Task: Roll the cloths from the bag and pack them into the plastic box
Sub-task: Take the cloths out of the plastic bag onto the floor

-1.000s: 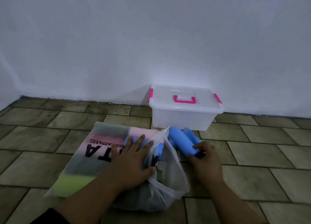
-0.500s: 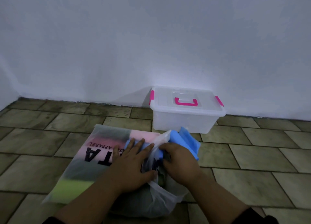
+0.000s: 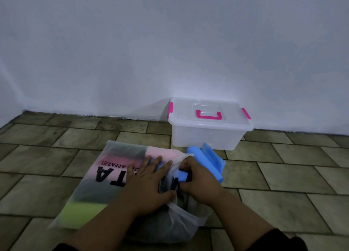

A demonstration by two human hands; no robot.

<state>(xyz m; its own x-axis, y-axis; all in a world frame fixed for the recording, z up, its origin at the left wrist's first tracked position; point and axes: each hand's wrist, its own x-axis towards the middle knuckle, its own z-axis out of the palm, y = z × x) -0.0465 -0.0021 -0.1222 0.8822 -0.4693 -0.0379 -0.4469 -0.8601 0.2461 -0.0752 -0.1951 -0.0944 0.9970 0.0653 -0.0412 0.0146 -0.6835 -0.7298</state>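
Right hand (image 3: 198, 181) back at mouth of bag (image 3: 98, 184), no longer out right holding blue roll; fingers now curled round blue fold (image 3: 182, 176) at opening. Cannot tell if fold is part of blue cloth (image 3: 209, 158), which lies loose just right of bag, touching near side of plastic box (image 3: 205, 137). Left hand (image 3: 149, 182) unchanged: flat, fingers spread, pressing bag down. Box lid on, far right by wall. Judgement: still emptying bag; rolling and packing not begun.

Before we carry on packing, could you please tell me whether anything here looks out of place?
The blue cloth spills loosely out of the bag onto the floor tiles, unrolled, and the plastic box has its lid on.
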